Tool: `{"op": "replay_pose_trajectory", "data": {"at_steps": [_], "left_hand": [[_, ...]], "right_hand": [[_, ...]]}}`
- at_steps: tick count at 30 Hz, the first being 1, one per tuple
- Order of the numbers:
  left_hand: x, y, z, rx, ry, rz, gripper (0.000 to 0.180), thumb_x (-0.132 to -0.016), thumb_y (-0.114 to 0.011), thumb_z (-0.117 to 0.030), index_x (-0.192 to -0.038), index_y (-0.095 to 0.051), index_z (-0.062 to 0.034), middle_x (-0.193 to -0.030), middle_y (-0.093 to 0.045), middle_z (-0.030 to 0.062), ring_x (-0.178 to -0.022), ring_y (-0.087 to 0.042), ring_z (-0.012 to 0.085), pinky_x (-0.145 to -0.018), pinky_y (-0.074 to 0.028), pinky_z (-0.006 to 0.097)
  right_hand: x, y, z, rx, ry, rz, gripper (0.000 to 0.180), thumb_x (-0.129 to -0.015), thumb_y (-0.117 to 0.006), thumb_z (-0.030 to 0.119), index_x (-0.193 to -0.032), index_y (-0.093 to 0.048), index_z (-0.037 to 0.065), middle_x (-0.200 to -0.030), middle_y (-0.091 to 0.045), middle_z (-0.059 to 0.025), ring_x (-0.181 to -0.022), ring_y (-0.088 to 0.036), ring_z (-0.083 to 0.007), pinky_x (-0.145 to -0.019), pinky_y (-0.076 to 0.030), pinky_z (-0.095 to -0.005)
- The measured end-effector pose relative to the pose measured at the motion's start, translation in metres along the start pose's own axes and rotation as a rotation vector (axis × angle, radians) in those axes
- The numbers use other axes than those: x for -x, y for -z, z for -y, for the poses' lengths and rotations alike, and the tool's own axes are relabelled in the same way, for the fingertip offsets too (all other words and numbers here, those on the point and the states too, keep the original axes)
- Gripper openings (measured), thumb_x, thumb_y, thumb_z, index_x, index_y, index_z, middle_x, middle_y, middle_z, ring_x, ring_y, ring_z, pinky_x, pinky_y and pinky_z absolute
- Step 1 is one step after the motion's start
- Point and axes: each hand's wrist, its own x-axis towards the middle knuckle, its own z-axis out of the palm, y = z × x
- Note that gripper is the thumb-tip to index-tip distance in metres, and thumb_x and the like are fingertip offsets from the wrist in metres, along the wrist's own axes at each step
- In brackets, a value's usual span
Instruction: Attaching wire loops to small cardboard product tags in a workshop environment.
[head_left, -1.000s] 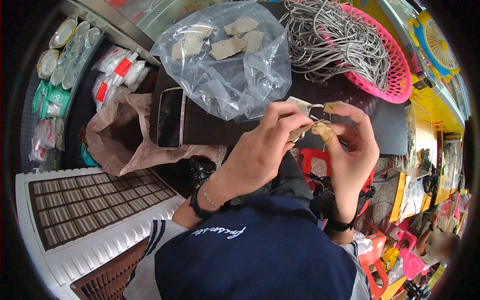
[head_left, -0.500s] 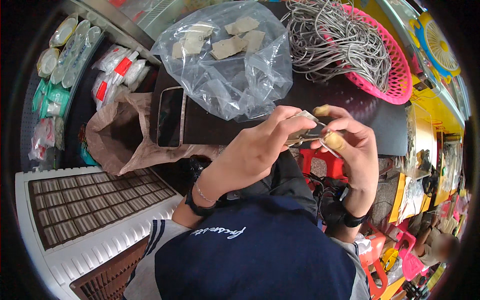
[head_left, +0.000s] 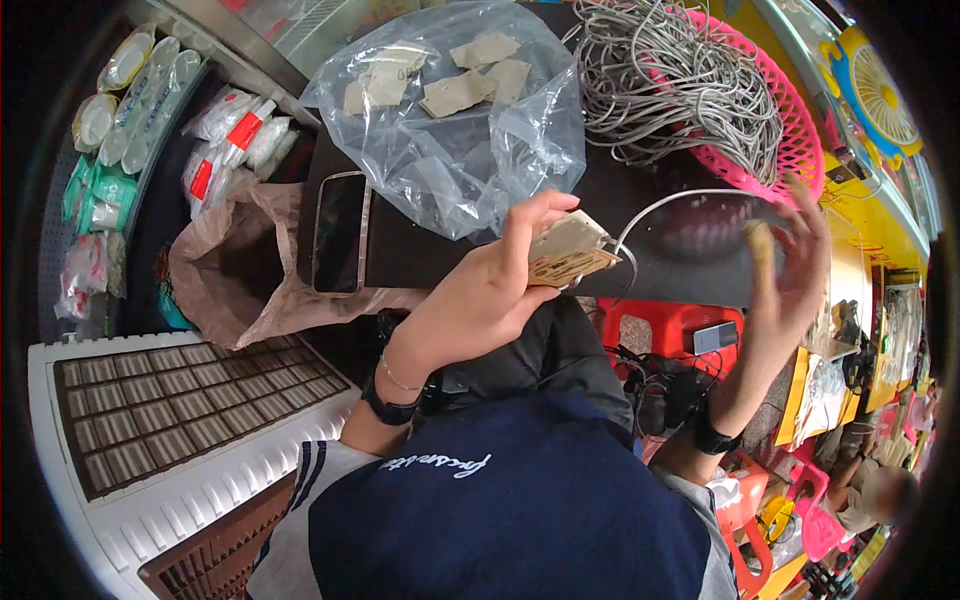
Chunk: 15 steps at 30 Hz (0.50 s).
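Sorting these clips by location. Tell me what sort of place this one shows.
Probably a small shop or market stall used as a hand-assembly spot. A pink basket heaped with grey wire loops, a clear bag of tan tags, and hanging packaged goods crowd the dark worktop.

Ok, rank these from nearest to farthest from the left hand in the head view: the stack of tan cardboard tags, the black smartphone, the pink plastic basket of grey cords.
1. Stack of tan cardboard tags: held in the left hand.
2. Black smartphone: on the dark tabletop, to the hand's left.
3. Pink plastic basket of grey cords: far up at the right.
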Motion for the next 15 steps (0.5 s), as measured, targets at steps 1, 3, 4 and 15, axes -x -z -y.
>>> {"op": "replay_pose_trajectory", "data": {"at_steps": [1,3,4,15], "left_hand": [[-0.002,0.001,-0.001,0.033,0.041,0.057,0.072,-0.076,-0.063,0.010,-0.133,-0.021,-0.0015,-0.131,-0.043,0.0178,-0.119,-0.050,0.0358,-0.096,-0.043,0.041],[-0.002,0.001,-0.002,0.063,0.084,0.114,0.078,-0.075,-0.067,0.010,-0.134,-0.018,-0.0009,-0.136,-0.036,0.0155,-0.125,-0.046,0.0318,-0.102,-0.039,0.039],[-0.001,0.000,-0.003,0.084,0.084,0.103,0.079,-0.074,-0.067,0.011,-0.134,-0.017,-0.0013,-0.136,-0.037,0.0161,-0.125,-0.046,0.0314,-0.102,-0.039,0.039],[-0.001,-0.003,-0.012,0.137,-0.012,0.032,0.074,-0.075,-0.063,0.011,-0.134,-0.020,-0.0025,-0.121,-0.052,0.0251,-0.111,-0.056,0.0388,-0.088,-0.047,0.041]], "right_hand": [[0.003,-0.006,0.007,-0.115,0.087,0.120,0.030,-0.075,-0.073,0.005,-0.103,-0.062,0.001,-0.113,-0.062,-0.0085,-0.097,-0.061,-0.0190,-0.088,-0.046,-0.0299],[0.010,-0.015,0.021,-0.084,0.170,0.407,0.026,-0.071,-0.073,0.002,-0.095,-0.064,0.002,-0.110,-0.063,-0.0113,-0.098,-0.062,-0.0219,-0.087,-0.046,-0.0317],[0.015,-0.023,0.021,-0.168,0.096,0.467,0.023,-0.070,-0.073,0.001,-0.092,-0.064,0.001,-0.106,-0.064,-0.0117,-0.096,-0.063,-0.0224,-0.086,-0.047,-0.0313],[0.027,-0.040,0.019,-0.282,-0.118,0.471,0.013,-0.072,-0.067,-0.005,-0.084,-0.061,-0.004,-0.092,-0.065,-0.0105,-0.084,-0.063,-0.0181,-0.077,-0.048,-0.0269]]}}
